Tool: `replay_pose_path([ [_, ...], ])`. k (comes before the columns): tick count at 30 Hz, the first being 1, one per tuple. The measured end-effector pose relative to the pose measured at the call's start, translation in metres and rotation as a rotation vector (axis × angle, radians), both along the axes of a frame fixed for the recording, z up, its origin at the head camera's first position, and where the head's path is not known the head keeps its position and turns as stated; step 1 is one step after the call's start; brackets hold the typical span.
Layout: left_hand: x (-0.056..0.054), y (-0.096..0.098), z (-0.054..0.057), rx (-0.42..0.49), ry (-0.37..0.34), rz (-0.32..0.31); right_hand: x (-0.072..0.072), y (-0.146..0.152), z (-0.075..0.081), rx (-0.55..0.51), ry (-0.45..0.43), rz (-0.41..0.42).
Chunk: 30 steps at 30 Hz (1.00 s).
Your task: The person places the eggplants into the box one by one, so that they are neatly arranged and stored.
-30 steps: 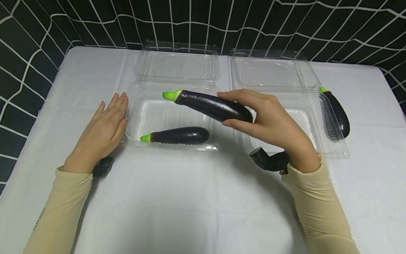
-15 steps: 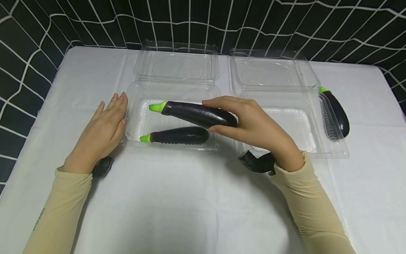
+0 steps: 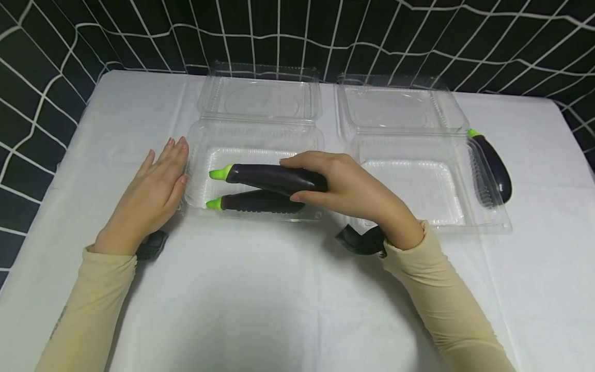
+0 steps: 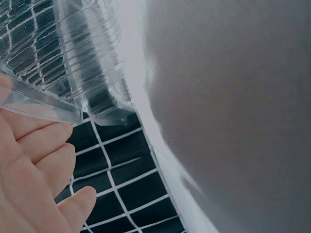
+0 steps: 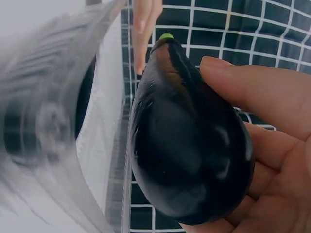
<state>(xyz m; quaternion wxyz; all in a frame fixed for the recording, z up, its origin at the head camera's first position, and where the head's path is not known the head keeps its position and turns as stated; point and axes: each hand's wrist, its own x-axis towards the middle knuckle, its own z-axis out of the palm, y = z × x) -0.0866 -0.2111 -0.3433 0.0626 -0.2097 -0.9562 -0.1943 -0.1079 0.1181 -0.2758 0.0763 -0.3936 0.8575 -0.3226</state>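
My right hand (image 3: pixel 346 183) grips a dark eggplant (image 3: pixel 274 178) by its thick end, over the left clear plastic container (image 3: pixel 316 135). The green stem of the held eggplant points left. Below it a second eggplant (image 3: pixel 260 202) lies in that container along the front side, partly covered by the held one in the head view. In the right wrist view the held eggplant (image 5: pixel 189 141) fills the middle, with thumb and fingers around its side. My left hand (image 3: pixel 151 188) has its fingers straight and rests against the container's left rim. The left wrist view shows these fingers (image 4: pixel 43 141) at the clear rim.
A second clear container (image 3: pixel 413 150) stands open on the right. Beside its right wall lies another eggplant (image 3: pixel 495 168) on the white tablecloth (image 3: pixel 260 294). Both lids (image 3: pixel 260 98) are folded back toward a dark wall with a white grid (image 3: pixel 288 31).
My right hand has carried the eggplant left, toward me and lower, from between the containers to above the eggplant in the left one. My left hand has stayed in place.
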Motion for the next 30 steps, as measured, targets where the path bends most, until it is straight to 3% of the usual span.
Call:
replay_pose_path([
  [17, 0.002, -0.001, -0.002, 0.002, -0.007, 0.008, -0.004, -0.017, -0.017, 0.028, -0.007, 0.033],
  [30, 0.0, 0.0, -0.001, 0.009, 0.009, -0.009, -0.009, -0.02, -0.024, 0.012, 0.012, -0.022],
])
